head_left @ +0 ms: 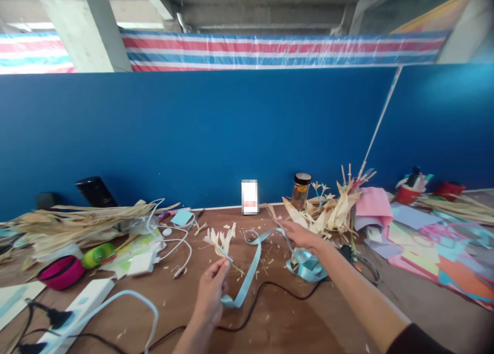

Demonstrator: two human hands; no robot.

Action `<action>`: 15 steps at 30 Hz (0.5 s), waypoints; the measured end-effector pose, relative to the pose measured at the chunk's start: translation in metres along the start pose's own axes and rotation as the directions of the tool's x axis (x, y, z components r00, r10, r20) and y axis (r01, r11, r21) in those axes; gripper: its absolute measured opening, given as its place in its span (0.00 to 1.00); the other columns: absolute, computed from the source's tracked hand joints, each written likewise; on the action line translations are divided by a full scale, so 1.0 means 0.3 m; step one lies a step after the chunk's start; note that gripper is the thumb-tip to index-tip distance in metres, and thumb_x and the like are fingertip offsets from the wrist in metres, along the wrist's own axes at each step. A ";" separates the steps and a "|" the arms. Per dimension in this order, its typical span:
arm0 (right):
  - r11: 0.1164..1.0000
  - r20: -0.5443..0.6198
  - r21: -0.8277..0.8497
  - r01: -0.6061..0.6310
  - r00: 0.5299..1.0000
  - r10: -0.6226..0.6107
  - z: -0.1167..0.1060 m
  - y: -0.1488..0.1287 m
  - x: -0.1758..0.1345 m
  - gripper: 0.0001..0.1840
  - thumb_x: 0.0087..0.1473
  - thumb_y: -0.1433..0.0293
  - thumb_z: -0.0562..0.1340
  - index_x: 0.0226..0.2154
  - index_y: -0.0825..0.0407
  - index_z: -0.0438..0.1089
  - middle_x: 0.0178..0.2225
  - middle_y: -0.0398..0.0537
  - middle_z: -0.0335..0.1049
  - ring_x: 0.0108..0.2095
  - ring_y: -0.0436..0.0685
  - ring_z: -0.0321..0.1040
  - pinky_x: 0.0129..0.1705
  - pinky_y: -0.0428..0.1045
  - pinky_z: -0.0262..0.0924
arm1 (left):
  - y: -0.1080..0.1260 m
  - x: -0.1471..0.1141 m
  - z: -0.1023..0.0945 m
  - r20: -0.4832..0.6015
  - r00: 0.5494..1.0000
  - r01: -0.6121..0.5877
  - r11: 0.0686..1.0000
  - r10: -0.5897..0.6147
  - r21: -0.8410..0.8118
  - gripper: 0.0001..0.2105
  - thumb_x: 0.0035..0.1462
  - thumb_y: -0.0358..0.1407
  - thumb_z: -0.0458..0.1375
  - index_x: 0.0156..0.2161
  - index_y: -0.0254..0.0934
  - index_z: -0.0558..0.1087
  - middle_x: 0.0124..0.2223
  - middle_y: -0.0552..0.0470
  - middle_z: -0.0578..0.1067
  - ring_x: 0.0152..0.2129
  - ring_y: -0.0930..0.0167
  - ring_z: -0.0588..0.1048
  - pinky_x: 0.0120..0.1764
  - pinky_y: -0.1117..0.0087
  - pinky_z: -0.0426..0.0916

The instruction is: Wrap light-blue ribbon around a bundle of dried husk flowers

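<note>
My left hand (pixel 212 287) is closed, pinching the thin stem of a small flower (pixel 223 239) made of pale dried husk, its petals pointing up. Light blue ribbon (pixel 253 266) is wrapped at the flower's base and runs in a loose curl across to the right. Farther out, my right hand (pixel 299 234) reaches forward with its fingers together at the end of a narrow dried husk strip (pixel 272 213). Its fingertips are small and partly hidden. Below the right wrist lies the bundled roll of blue ribbon (pixel 309 265).
Dried husks (pixel 335 210) and a lidded jar (pixel 301 189) stand behind my right hand. Coloured paper (pixel 424 246) spreads at the right. A black cable (pixel 266 287) crosses the brown table. At the left are a power strip (pixel 83 307), white cables and a husk pile (pixel 77 223).
</note>
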State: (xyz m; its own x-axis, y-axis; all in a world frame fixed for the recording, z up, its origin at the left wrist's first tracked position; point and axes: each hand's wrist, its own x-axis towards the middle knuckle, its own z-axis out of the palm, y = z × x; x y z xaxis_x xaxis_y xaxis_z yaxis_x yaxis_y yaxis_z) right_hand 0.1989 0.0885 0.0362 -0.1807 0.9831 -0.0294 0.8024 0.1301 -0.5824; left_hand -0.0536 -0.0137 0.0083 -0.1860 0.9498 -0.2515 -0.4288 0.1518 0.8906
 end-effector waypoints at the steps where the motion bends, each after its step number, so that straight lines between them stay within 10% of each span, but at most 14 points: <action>1: 1.000 0.016 0.026 0.009 1.000 -0.010 0.003 0.006 -0.008 0.17 0.53 0.72 0.50 0.45 0.53 0.62 0.31 0.48 0.71 0.25 0.50 0.67 0.26 0.43 0.58 | -0.002 0.001 0.006 0.005 1.000 -0.005 1.000 0.005 -0.003 0.18 0.34 0.42 0.65 0.32 0.32 0.71 0.15 0.65 0.52 0.11 0.84 0.48 0.14 0.82 0.40; 5: 1.000 0.010 0.026 0.002 1.000 -0.002 0.022 0.029 -0.036 0.15 0.54 0.70 0.49 0.42 0.56 0.62 0.25 0.45 0.70 0.18 0.47 0.62 0.20 0.42 0.54 | -0.008 0.000 0.029 0.022 1.000 -0.020 1.000 0.020 0.003 0.18 0.35 0.42 0.64 0.32 0.32 0.71 0.14 0.66 0.51 0.11 0.84 0.47 0.14 0.82 0.40; 15: 0.914 -0.265 -0.405 -0.027 0.960 -0.089 -0.073 -0.020 -0.065 0.17 0.51 0.76 0.52 0.44 0.49 0.63 0.42 0.55 0.65 0.46 0.63 0.56 0.42 0.53 0.50 | -0.014 0.004 0.035 -0.007 0.999 -0.037 0.999 0.037 0.011 0.18 0.34 0.42 0.64 0.31 0.32 0.70 0.14 0.67 0.51 0.10 0.84 0.47 0.14 0.81 0.40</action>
State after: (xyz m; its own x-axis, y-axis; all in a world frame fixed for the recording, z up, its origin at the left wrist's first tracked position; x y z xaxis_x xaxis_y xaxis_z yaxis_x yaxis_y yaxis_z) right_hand 0.2101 0.0715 0.0580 -0.0942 0.9666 0.2385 0.9686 0.1444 -0.2025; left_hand -0.0428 -0.0104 0.0083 -0.2081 0.9528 -0.2213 -0.4123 0.1197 0.9031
